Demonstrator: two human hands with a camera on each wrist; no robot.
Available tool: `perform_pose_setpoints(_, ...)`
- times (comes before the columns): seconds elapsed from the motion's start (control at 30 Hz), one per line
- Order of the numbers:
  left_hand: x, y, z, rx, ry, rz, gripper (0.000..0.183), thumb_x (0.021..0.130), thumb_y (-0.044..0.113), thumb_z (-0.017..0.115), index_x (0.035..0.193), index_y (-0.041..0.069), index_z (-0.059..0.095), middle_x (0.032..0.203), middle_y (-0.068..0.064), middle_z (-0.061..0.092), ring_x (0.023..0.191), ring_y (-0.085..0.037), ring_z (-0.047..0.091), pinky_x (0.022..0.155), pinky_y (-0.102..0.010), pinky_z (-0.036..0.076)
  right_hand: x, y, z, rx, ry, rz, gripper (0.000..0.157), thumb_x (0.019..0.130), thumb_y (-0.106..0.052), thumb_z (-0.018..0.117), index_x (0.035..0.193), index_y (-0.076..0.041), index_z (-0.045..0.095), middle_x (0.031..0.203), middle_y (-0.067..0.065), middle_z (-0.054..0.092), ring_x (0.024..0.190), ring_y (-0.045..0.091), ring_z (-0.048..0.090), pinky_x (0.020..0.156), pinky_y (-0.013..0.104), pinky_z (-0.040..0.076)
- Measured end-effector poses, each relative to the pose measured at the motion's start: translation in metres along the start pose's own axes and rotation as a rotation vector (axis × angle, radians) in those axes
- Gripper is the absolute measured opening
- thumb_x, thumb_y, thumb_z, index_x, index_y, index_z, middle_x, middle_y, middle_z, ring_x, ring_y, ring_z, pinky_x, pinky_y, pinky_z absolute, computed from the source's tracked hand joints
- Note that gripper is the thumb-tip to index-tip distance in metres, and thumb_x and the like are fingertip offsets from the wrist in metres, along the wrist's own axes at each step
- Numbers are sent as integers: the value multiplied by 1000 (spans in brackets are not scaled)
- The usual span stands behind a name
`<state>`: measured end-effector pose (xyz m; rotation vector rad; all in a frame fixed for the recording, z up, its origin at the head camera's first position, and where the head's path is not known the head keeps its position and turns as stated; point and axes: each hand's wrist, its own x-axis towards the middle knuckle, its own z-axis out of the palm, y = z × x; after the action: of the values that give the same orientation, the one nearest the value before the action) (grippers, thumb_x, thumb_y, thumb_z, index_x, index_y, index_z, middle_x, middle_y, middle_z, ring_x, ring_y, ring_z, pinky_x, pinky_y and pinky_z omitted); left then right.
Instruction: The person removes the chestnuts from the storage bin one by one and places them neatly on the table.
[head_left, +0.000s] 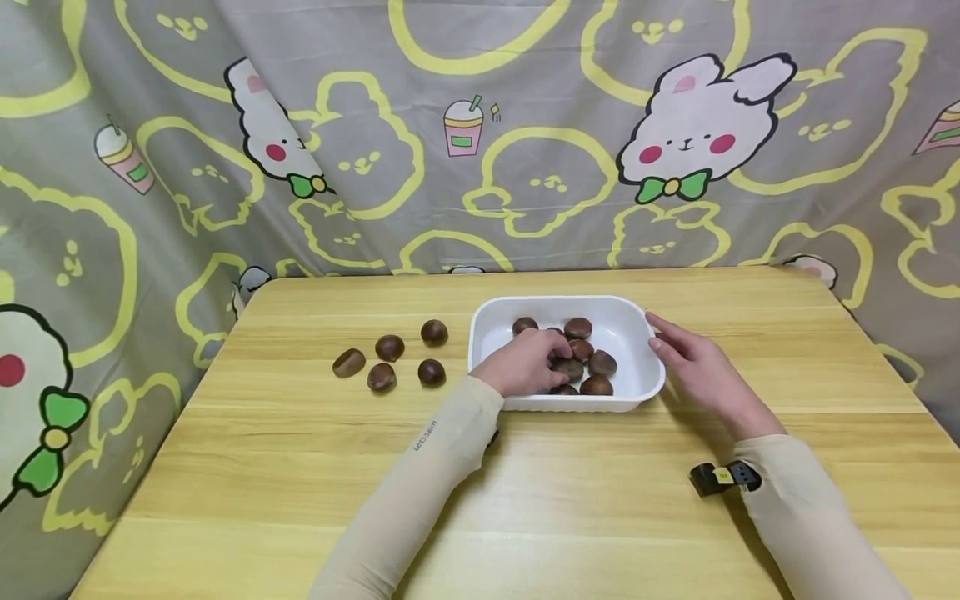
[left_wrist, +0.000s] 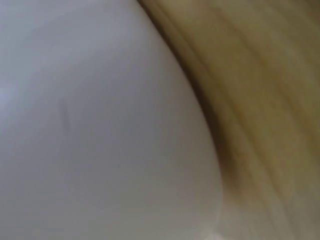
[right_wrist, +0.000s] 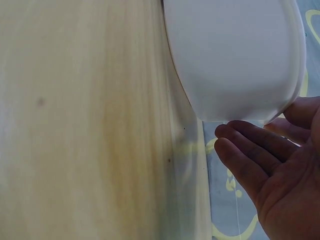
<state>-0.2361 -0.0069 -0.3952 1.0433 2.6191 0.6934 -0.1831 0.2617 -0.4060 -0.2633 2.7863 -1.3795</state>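
Note:
A white rectangular tray [head_left: 487, 321] sits on the table and holds several brown chestnuts [head_left: 578, 328]. My left hand [head_left: 525, 363] reaches in over its left front rim. The thumb and fingers bend around a dark chestnut [head_left: 567, 368] among the others. In the left wrist view the tray's pale wall [left_wrist: 120, 130] fills most of the picture, and that hand is out of sight. At the tray's right end, my right hand [head_left: 697, 367] touches the outside near the rim with fairly straight fingers. The right wrist view has this hand [right_wrist: 280, 175] against the white end wall [right_wrist: 240, 60].
Left of the tray several loose chestnuts [head_left: 389, 347] lie on the wooden table [head_left: 540, 500]. A grey patterned curtain [head_left: 555, 92] hangs right behind the table's back edge. A wrist camera [head_left: 723, 477] sticks out from the right sleeve.

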Motion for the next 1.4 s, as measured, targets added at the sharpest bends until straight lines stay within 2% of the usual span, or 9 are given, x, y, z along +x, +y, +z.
perform_pose_setpoints(0.33,-9,-9,-16,-77,37,-53,32,85,16,78,114,5,69,106,0,65,98,-12,58,87,-21,45,-1,-1,-2,-12,-5,9,55,106,-35,42,152,-6,34,143,30,41,129,46,42,104,59,32)
perform_pose_setpoints(0.57,-17,-12,-26,-60,67,3,33,84,17,80,113,5,68,108,-2,66,101,-17,60,91,-25,45,1,-2,-3,-13,-11,4,55,106,-35,42,152,-7,33,144,29,40,130,47,41,104,60,33)
perform_pose_setpoints(0.77,-23,-17,-31,-136,86,47,31,83,10,80,110,3,68,104,-3,65,99,-17,61,90,-30,48,2,-2,-4,-16,-2,-2,54,106,-34,43,152,-6,34,144,29,41,130,46,42,105,59,32)
perform_pose_setpoints(1.0,-31,-25,-32,-225,116,49,28,82,6,80,108,2,69,102,-4,65,96,-14,62,88,-30,50,2,-1,-1,-10,0,-11,54,106,-32,43,151,-4,35,143,30,42,129,46,43,104,58,33)
perform_pose_setpoints(1.2,-41,-30,-35,-330,214,81,26,83,5,79,107,3,69,103,-2,64,97,-13,62,86,-24,51,2,0,0,-13,-2,-17,54,106,-33,43,151,-5,35,142,30,43,129,46,43,105,58,32)
perform_pose_setpoints(1.4,-55,-36,-41,-370,291,79,22,84,5,78,105,5,70,103,1,64,98,-12,61,85,-22,52,1,1,-1,-24,-1,-8,53,106,-32,43,151,-4,35,142,30,43,129,46,42,105,58,33)
